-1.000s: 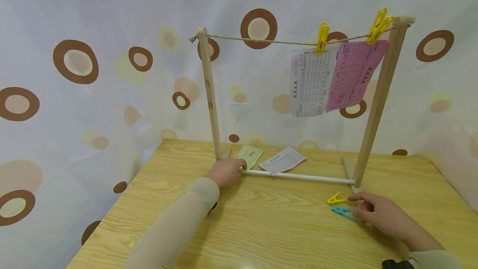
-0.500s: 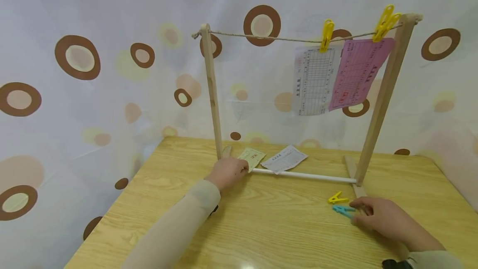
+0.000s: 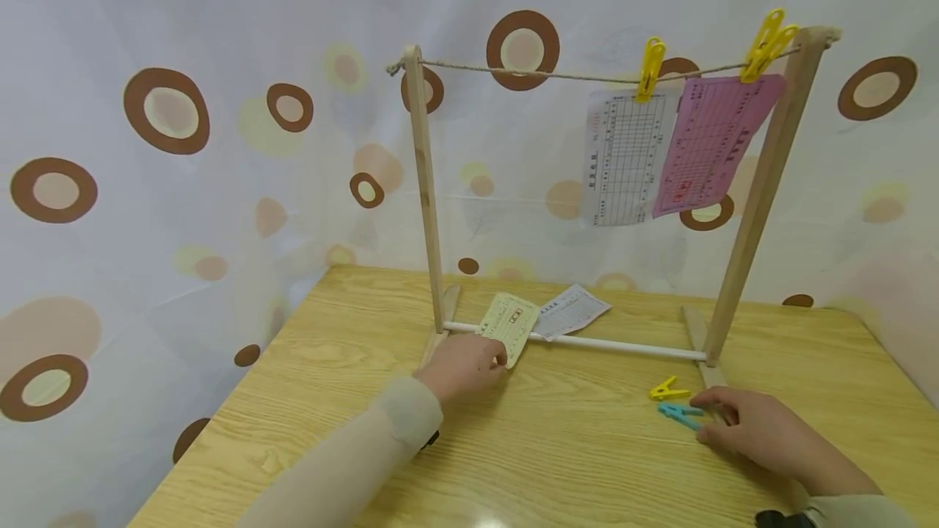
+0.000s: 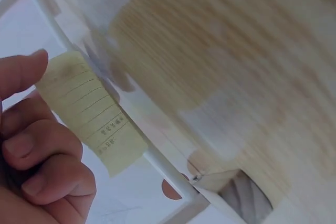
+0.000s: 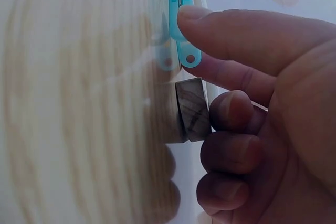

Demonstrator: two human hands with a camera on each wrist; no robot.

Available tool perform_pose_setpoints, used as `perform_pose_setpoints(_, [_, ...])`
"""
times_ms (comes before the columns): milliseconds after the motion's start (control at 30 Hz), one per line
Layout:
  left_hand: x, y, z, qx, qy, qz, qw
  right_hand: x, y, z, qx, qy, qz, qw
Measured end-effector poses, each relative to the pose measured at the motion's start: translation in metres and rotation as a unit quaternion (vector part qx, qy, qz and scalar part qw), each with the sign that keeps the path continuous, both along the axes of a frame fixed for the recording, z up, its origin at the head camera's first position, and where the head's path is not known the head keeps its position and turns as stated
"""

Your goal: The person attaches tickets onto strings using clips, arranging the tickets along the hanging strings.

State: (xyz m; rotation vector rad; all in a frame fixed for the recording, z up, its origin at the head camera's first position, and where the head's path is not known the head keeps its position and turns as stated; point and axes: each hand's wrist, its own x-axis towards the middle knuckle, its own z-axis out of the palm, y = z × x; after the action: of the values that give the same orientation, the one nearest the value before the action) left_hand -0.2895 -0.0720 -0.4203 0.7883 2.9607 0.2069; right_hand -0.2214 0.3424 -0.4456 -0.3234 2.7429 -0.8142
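1. My left hand pinches the yellow slip at its near edge, thumb and forefinger closed on the paper. A second ago the slip lay behind the white rod; now it reaches forward over it, so I judge the pick-up made.
2. My right hand has stayed low, thumb and forefinger parted about the handle ends of the teal clip, other fingers curled. I can't tell whether it grips.
3. A yellow clip lies just beside the teal one.
4. The white slip still lies at the rod, overlapped in view by the yellow one.
5. Above, a white sheet and a pink sheet hang unchanged from the string.
6. All this stands on a wood-grain table, before a circle-patterned cloth.
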Motion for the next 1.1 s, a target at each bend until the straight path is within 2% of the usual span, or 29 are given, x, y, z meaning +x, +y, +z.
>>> perform_pose_setpoints(100, [0.006, 0.004, 0.0, 0.011, -0.024, -0.004, 0.9997, 0.0, 0.0, 0.0, -0.001, -0.002, -0.002, 1.0])
perform_pose_setpoints(200, [0.007, 0.005, -0.001, 0.019, -0.033, 0.0, 0.9993, 0.001, 0.0, -0.001, 0.0, 0.003, 0.0, 1.0])
perform_pose_setpoints(367, [0.004, 0.003, -0.003, 0.028, -0.043, 0.004, 0.9987, 0.001, 0.001, -0.003, -0.008, 0.003, 0.001, 1.0])
perform_pose_setpoints(500, [-0.002, 0.0, -0.005, 0.051, -0.051, 0.013, 0.9973, 0.001, 0.001, -0.004, -0.01, 0.001, 0.002, 1.0])
perform_pose_setpoints(800, [-0.026, -0.008, -0.004, 0.08, -0.039, 0.016, 0.9959, 0.0, 0.003, -0.004, -0.013, 0.0, 0.005, 1.0])
perform_pose_setpoints(1033, [-0.051, -0.007, 0.003, 0.102, -0.08, -0.004, 0.9915, 0.0, 0.002, -0.002, -0.009, 0.001, 0.005, 1.0])
perform_pose_setpoints(1100, [-0.057, -0.005, 0.007, 0.105, -0.085, 0.0, 0.9909, 0.0, 0.002, -0.002, -0.013, -0.002, 0.005, 1.0])
